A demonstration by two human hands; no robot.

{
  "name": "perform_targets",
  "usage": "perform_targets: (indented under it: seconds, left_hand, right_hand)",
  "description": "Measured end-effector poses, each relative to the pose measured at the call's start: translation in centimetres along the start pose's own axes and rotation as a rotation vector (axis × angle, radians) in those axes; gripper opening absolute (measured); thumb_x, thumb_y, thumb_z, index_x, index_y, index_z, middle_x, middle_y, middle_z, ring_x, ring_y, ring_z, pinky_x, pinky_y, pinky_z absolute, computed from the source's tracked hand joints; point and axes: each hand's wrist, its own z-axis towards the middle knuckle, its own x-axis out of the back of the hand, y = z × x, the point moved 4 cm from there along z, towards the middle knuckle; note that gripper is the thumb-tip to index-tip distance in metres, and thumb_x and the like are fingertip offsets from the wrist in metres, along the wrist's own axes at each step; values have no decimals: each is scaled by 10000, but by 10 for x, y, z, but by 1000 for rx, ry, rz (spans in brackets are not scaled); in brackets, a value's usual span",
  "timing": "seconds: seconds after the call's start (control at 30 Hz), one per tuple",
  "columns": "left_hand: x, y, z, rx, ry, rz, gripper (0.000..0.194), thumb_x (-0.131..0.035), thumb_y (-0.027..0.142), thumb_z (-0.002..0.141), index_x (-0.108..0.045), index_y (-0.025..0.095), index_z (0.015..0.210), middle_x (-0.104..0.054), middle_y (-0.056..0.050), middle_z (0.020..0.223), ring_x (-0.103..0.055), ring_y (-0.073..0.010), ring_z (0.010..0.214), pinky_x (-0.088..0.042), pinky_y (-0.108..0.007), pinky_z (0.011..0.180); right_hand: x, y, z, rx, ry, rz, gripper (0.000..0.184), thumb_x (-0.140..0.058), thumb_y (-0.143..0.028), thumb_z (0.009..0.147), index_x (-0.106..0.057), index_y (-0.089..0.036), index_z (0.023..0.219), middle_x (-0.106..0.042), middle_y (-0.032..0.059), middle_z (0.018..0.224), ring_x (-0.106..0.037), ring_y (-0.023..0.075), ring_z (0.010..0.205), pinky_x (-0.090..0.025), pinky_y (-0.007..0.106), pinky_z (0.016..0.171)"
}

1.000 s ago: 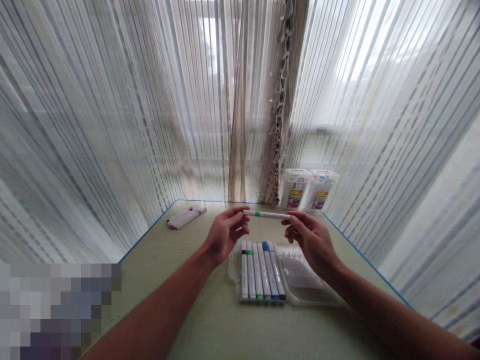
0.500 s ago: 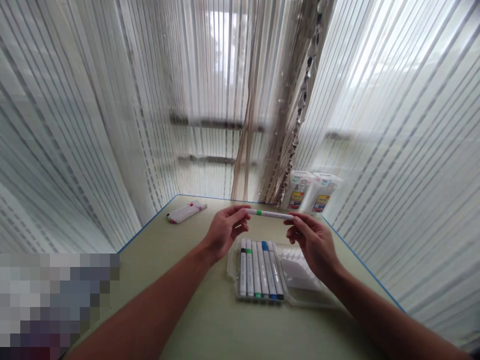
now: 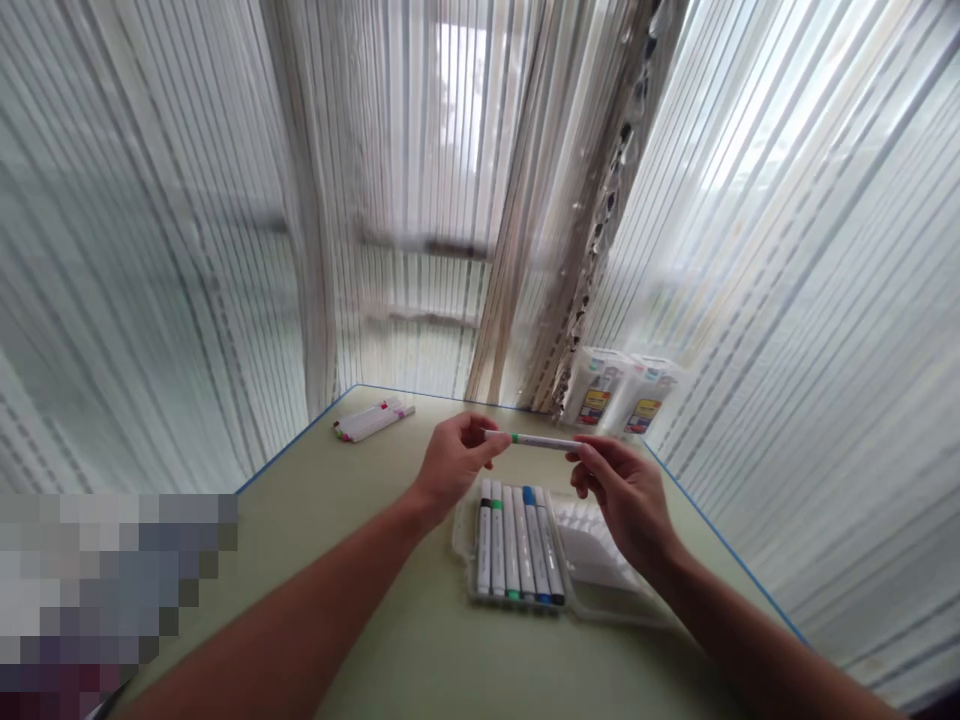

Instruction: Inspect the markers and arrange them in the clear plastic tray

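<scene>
A white marker (image 3: 547,442) with a green band is held level between my two hands, above an open case. My left hand (image 3: 454,462) pinches its banded end between thumb and fingers. At the opposite end, my right hand (image 3: 621,482) grips the tip the same way. Below them lies the clear plastic case (image 3: 517,603), its left half filled with a row of several white markers (image 3: 519,545) showing black, green and blue bands or ends. The clear lid (image 3: 600,550) is folded out to the right, partly hidden by my right hand and forearm.
Several loose white markers (image 3: 373,420) with coloured ends lie at the table's back left. Two clear plastic cases (image 3: 596,390) with labels stand at the back right. Striped sheer curtains (image 3: 420,200) hang around the pale green table (image 3: 420,640), which has a blue edge.
My left thumb and fingers have slid further along the marker towards the green band. The marker sits slightly lower in view, and the camera view has shifted a little.
</scene>
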Motion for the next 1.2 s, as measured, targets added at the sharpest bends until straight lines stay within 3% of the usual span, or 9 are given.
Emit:
perform_targets:
  seconds: [0.23,0.43,0.63,1.2]
  left_hand:
    - [0,-4,0,13,-22,-23,309,-823,325,657,-628,111,764,-618,3,590,-548,-94,492,-449,-225,499]
    - [-4,-3,-2,113,-110,-251,289,-783,307,718,-712,77,878,-698,-76,733,-620,-115,563,-521,-261,608]
    - [-6,-2,-2,178,-181,-401,258,-767,234,739,-738,85,948,-709,-86,768,-640,-120,630,-542,-255,660]
    - [-5,2,-2,199,-143,-362,188,-738,231,736,-719,94,863,-685,-61,735,-600,-96,588,-516,-235,598]
  right_hand:
    - [2,2,1,-20,20,12,243,-797,-320,741,-725,-159,907,-681,39,736,-562,97,531,-438,218,452]
    - [5,2,4,-65,87,98,268,-826,-323,687,-719,-153,865,-679,41,708,-569,103,507,-419,208,418]
    - [4,1,2,-64,104,112,275,-828,-332,678,-713,-156,855,-682,39,709,-571,101,498,-418,204,410]
    - [3,-1,0,1,63,32,237,-804,-338,720,-687,-163,829,-677,28,679,-577,107,499,-431,215,411]
